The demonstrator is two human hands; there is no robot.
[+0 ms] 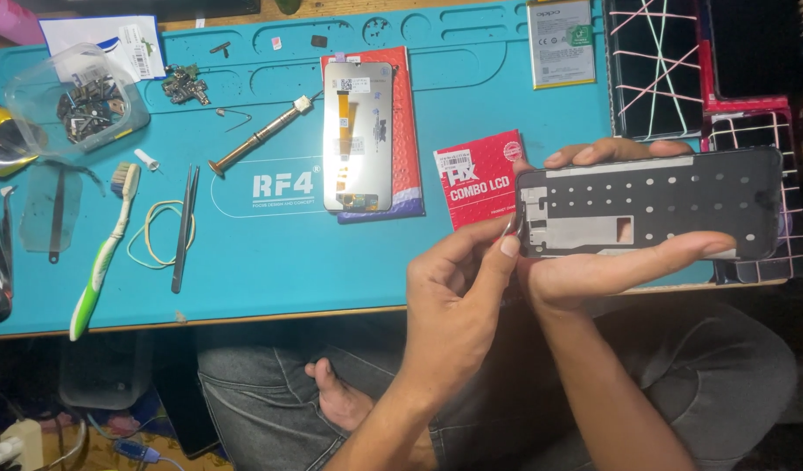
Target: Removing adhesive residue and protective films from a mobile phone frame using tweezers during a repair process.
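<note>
My right hand (611,266) holds a black phone frame (654,205) flat over the mat's near edge, inner side up, thumb under its near edge and fingers over its far edge. My left hand (458,292) pinches a thin metal piece (509,229) between thumb and forefinger, right at the frame's left end. What the piece is stays too small to tell. A red box (475,179) lies on the mat just behind my left hand.
A blue work mat (270,253) carries a phone screen (358,135) on a red packet, a brass screwdriver (262,135), tweezers (185,227), a toothbrush (105,253), a tub of screws (83,100), a small circuit board (185,85) and a battery (560,42). My crossed legs are below.
</note>
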